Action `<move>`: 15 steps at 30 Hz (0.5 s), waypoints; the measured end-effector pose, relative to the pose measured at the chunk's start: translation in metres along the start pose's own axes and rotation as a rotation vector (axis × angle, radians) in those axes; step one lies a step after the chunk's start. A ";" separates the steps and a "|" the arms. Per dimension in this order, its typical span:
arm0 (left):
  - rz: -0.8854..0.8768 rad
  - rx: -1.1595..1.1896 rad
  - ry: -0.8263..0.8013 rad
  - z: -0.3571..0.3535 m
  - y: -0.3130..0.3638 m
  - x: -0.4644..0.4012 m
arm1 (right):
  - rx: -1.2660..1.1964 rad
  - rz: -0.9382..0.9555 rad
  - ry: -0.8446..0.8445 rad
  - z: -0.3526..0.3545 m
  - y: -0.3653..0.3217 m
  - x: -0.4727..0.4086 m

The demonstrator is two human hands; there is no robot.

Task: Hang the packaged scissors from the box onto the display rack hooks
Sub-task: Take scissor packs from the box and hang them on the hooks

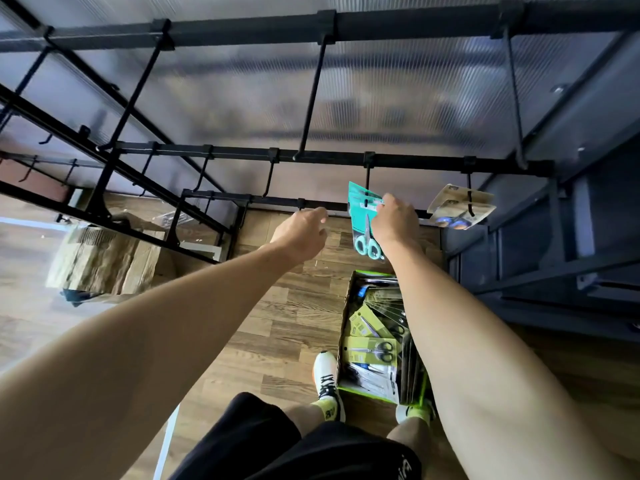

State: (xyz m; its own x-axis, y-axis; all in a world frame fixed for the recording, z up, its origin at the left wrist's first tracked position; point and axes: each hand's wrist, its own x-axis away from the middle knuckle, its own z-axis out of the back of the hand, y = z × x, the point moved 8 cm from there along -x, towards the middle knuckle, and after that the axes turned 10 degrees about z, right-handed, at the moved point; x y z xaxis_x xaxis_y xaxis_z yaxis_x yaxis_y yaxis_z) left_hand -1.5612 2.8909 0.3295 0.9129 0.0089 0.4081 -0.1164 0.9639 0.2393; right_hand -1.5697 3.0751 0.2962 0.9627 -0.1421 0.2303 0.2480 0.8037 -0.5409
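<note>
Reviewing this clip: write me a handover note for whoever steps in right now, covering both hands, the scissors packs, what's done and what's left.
Right hand: pinches the teal scissors pack near its top, held up at a rack hook; whether the hole is on the hook yet is unclear.
Left hand: holds nothing, fingers reaching to the lower rail.
Done: one beige pack with blue-handled scissors hangs on the hook to the right.
Left: seat the teal pack, then hang the many packs remaining in the green box on the floor by the feet. Most hooks are bare.
</note>
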 end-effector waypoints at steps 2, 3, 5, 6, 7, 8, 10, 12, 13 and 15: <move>-0.007 0.006 -0.015 -0.005 0.001 0.000 | -0.006 -0.075 -0.013 0.001 0.002 0.000; -0.006 0.012 -0.028 -0.009 0.001 0.000 | 0.014 -0.123 -0.042 0.001 0.005 0.004; -0.010 0.014 -0.061 -0.022 0.003 0.000 | 0.095 -0.204 -0.124 -0.001 0.019 0.017; -0.015 0.007 -0.084 -0.032 0.005 0.001 | 0.126 -0.232 -0.165 -0.003 0.028 0.027; -0.021 -0.002 -0.112 -0.045 0.007 0.002 | 0.139 -0.247 -0.199 -0.007 0.039 0.039; -0.031 -0.014 -0.145 -0.062 0.010 0.005 | 0.123 -0.248 -0.233 -0.017 0.053 0.051; -0.068 -0.048 -0.212 -0.096 0.016 0.013 | 0.069 -0.239 -0.285 -0.044 0.082 0.077; -0.098 -0.105 -0.257 -0.135 0.019 0.020 | 0.047 -0.277 -0.319 -0.073 0.117 0.109; -0.091 -0.135 -0.280 -0.155 0.016 0.025 | 0.030 -0.303 -0.343 -0.089 0.134 0.127; -0.084 -0.185 -0.334 -0.194 0.010 0.038 | -0.003 -0.352 -0.391 -0.120 0.164 0.162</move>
State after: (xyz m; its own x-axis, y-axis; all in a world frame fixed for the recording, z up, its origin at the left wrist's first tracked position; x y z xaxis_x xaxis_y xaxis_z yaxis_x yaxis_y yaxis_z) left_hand -1.4519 2.9526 0.1769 0.7347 -0.1298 0.6658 0.0540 0.9896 0.1334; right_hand -1.3603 3.1146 0.1474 0.7088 -0.1770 0.6828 0.5505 0.7442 -0.3784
